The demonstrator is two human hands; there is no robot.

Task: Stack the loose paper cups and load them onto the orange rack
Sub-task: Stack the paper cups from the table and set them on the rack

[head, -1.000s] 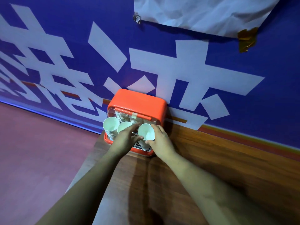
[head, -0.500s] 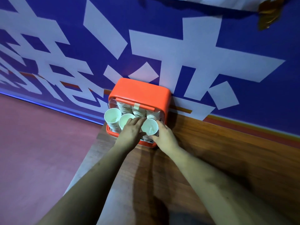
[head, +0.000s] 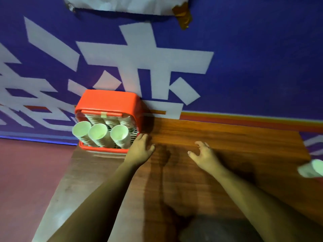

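Our left hand (head: pixel 140 149) and right hand (head: pixel 204 154) hovered empty, fingers relaxed. What seemed loose paper cups (head: pixel 312 170), blurred, lay far right on the table (head: pixel 227 135), nearer the right hand, well apart from the orange rack (head: pixel 108 102).

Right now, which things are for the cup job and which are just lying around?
For the job: orange rack; cup stacks in it; what look like loose cups, blurry, far right; left hand and right hand, both empty.
Just there: wooden table; blue banner; white sheet; brown tape.
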